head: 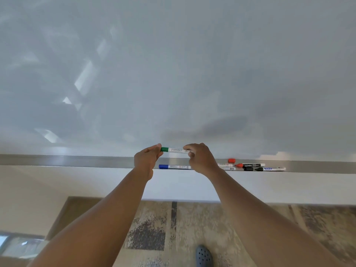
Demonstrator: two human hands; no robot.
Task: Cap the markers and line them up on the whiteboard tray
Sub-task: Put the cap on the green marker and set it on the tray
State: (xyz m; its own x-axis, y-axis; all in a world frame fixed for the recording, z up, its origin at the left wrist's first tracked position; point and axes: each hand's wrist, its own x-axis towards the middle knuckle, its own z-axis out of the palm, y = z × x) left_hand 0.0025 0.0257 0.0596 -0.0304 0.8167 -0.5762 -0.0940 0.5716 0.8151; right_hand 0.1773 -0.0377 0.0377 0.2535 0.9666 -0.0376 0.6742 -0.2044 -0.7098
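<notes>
I hold a green-capped white marker (175,150) level above the metal whiteboard tray (77,161). My left hand (146,161) pinches its green cap end and my right hand (200,158) grips the other end. Below it, a blue-capped marker (174,166) lies on the tray. To the right lie a white marker (227,167) partly hidden by my right hand, a black marker with a bare red tip (250,165), another black-tipped marker (269,169), and a loose red cap (231,160).
The whiteboard (173,74) fills the upper view, showing reflections. Below the tray runs a white wall strip, then patterned carpet (192,228). A dark perforated shoe (204,256) is at the bottom.
</notes>
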